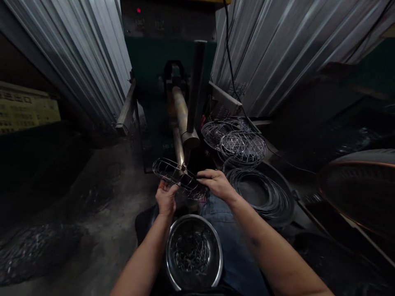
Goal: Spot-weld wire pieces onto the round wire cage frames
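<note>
A round wire basket (166, 165) is tilted at the lower electrode arm of a spot welder (180, 152), its wires close to the electrode tips. My left hand (166, 199) grips the basket's near left side, thumb on top. At the basket's right edge, my right hand (216, 183) is closed with fingertips pinched together; what lies between them is too small to make out. A steel bowl (219, 263) with many short bent wire pieces (191, 253) sits in my lap, below both hands.
Several finished-looking wire grids (242, 146) are stacked right of the welder, above a coil of wire (277, 197) in a dark basin. A large fan (358, 189) stands far right. A metal bar (125, 119) juts out at left.
</note>
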A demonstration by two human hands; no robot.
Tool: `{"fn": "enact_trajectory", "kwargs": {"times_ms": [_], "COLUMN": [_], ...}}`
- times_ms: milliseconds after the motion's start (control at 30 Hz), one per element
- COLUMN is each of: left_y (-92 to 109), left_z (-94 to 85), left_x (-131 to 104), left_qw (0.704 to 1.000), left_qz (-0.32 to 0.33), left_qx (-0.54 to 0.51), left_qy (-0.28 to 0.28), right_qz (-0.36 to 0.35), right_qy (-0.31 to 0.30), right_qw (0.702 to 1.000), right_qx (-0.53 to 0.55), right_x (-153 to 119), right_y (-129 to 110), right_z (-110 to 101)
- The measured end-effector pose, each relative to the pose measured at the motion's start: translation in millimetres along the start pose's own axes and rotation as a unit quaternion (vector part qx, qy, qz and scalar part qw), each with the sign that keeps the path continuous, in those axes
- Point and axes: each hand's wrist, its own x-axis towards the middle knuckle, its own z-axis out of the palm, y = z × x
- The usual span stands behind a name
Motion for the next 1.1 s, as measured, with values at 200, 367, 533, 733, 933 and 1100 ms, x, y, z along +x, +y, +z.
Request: {"fn": "enact_trajectory", "kwargs": {"times_ms": [200, 367, 533, 733, 933, 1100], "left_y": [-11.0, -19.6, -18.0, -16.6, -15.9, -9.5], "left_z": [12.0, 18.6, 22.3, 19.8, 25.1, 27.6], "left_x": [6.0, 5.7, -2.7, -10.6, -13.7, -12.9], "left_qw": [1.000, 0.999, 0.996, 0.993, 0.986, 0.983], "left_qz": [-0.015, -0.018, -0.070, -0.111, -0.154, -0.168], "left_qx": [-0.004, -0.019, -0.010, 0.021, -0.009, -0.025], "left_qy": [0.007, 0.027, 0.052, 0.040, 0.055, 0.072], "right_qz": [0.023, 0.027, 0.022, 0.052, 0.051, 0.029], "right_qy": [0.036, 0.053, 0.057, 0.003, 0.023, 0.037], "right_qw": [0.999, 0.998, 0.998, 0.996, 0.996, 0.998], "right_qx": [0.009, 0.029, 0.034, 0.072, 0.070, 0.050], "right_x": [17.7, 27.0, 26.3, 7.3, 12.0, 29.9], "right_y": [-5.5, 3.1, 2.7, 2.0, 2.9, -4.8], "right_z": [-1.9, -2.4, -2.2, -24.1, -23.3, -11.6]}}
